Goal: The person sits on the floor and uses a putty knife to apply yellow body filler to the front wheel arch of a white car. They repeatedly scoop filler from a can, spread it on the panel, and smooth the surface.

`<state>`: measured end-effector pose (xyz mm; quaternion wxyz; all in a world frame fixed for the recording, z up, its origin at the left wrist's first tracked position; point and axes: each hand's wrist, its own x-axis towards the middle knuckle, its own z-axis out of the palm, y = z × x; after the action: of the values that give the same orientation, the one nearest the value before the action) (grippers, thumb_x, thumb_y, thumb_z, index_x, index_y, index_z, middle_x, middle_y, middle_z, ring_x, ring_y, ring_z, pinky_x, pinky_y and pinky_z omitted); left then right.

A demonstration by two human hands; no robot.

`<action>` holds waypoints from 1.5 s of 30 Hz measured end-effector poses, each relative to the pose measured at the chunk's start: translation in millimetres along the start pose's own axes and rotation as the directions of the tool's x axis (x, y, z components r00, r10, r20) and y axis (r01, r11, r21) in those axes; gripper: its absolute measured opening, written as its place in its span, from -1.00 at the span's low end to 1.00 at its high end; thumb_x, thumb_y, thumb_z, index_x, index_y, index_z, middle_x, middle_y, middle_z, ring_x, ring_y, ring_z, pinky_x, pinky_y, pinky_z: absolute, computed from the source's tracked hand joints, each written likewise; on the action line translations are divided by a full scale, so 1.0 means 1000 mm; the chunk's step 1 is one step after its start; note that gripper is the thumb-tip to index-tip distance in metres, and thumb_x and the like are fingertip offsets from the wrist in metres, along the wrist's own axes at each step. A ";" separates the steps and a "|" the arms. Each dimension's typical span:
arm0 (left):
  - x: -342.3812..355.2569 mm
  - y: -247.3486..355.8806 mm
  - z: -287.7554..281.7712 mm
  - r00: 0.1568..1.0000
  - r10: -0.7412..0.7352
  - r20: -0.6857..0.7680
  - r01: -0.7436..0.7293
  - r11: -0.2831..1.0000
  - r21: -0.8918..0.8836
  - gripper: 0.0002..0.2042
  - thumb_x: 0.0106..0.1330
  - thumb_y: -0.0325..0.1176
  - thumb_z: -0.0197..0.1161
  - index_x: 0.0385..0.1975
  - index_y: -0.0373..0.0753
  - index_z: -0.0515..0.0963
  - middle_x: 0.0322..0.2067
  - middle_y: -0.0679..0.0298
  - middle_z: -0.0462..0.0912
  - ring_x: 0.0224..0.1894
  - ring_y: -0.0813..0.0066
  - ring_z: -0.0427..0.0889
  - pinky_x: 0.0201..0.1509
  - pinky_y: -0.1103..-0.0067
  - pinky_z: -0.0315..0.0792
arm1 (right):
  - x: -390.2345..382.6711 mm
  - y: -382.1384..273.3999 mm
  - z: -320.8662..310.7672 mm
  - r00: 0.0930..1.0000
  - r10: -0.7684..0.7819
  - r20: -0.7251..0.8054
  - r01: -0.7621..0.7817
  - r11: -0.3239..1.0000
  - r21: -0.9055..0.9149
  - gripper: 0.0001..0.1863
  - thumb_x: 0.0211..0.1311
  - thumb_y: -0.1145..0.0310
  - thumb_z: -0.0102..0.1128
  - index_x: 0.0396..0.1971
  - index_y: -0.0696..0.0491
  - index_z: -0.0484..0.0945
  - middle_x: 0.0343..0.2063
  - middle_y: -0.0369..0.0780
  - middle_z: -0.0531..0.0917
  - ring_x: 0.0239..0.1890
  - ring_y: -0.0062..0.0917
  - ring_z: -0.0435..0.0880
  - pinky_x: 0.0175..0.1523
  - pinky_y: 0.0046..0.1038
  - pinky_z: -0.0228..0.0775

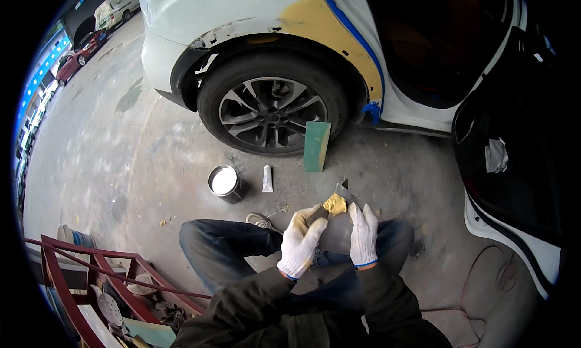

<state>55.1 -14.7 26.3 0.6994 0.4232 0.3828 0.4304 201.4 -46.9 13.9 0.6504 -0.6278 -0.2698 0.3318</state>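
My left hand [301, 239], in a white knit glove, is closed around a small grey-brown scraper [318, 214]; most of it is hidden by the fingers. The scraper's edge meets a lump of yellow putty [334, 204]. That putty lies on a thin grey plate [341, 234], held over my lap. My right hand [363, 236], gloved the same way, grips the plate's right side, thumb toward the putty. Beyond my hands, an open can [224, 181] with white showing in its top and a white tube [267, 178] are on the floor.
A white car's rear wheel [272, 109] is ahead, with yellow filler [315, 24] above its arch. A green rectangular board [316, 146] leans at the tyre. The open car door [514, 148] is at right. A red metal rack [115, 269] with tools stands lower left.
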 end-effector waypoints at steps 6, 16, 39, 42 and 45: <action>0.000 -0.001 -0.014 0.997 0.073 0.011 -0.073 0.955 0.286 -0.54 0.30 -0.42 0.33 0.19 -0.36 0.43 -0.09 0.20 0.66 -0.09 0.65 0.57 0.07 0.65 0.44 | 0.009 0.010 0.018 0.991 0.126 0.049 -0.131 0.981 0.142 -0.74 0.42 0.38 0.07 -0.08 0.25 0.60 -0.25 -0.28 0.65 -0.21 -0.67 0.55 -0.05 -0.56 0.39; 0.006 0.008 -0.042 0.987 0.039 0.156 -0.131 0.758 0.639 -0.66 0.40 -0.22 0.22 0.05 -0.28 0.53 -0.39 -0.04 0.66 -0.33 0.18 0.73 -0.24 0.51 0.53 | 0.019 -0.001 0.028 0.998 0.055 -0.040 -0.042 0.958 0.285 -0.75 0.44 0.38 0.09 -0.11 0.27 0.58 -0.22 -0.29 0.64 -0.18 -0.69 0.56 -0.03 -0.62 0.41; 0.055 0.061 -0.124 0.954 0.163 -0.250 -0.177 0.984 -0.033 -0.75 0.46 -0.32 0.09 -0.16 -0.43 0.53 -0.31 0.20 0.66 -0.30 0.47 0.64 -0.11 0.58 0.51 | 0.071 -0.064 0.017 0.713 -0.085 0.696 0.462 0.804 -0.374 -0.83 0.28 0.42 0.26 -0.18 0.13 0.65 -0.27 -0.29 0.65 -0.22 -0.58 0.61 -0.08 -0.58 0.44; 0.061 0.053 -0.141 0.994 0.026 -0.106 -0.038 0.994 -0.105 -0.78 0.45 -0.34 0.15 -0.14 -0.40 0.52 -0.25 0.21 0.65 -0.22 0.50 0.64 -0.09 0.55 0.51 | 0.085 -0.037 0.028 0.811 0.179 0.557 -0.090 0.979 -0.182 -0.79 0.37 0.37 0.21 -0.14 0.20 0.59 -0.34 -0.39 0.59 -0.27 -0.77 0.48 -0.17 -0.68 0.31; 0.067 0.059 -0.137 0.994 -0.077 0.071 0.061 0.977 0.204 -0.77 0.49 -0.31 0.10 -0.17 -0.39 0.55 -0.23 0.24 0.66 -0.19 0.59 0.60 -0.04 0.64 0.47 | 0.084 -0.018 0.048 0.703 0.201 0.682 -0.262 0.965 -0.014 -0.73 0.39 0.31 0.22 -0.11 0.22 0.57 -0.30 -0.37 0.61 -0.26 -0.77 0.49 -0.16 -0.70 0.31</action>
<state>-61.9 99.8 21.8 0.6821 0.4947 0.4111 0.3479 219.3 49.1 29.1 0.4862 -0.4644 -0.3928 0.6274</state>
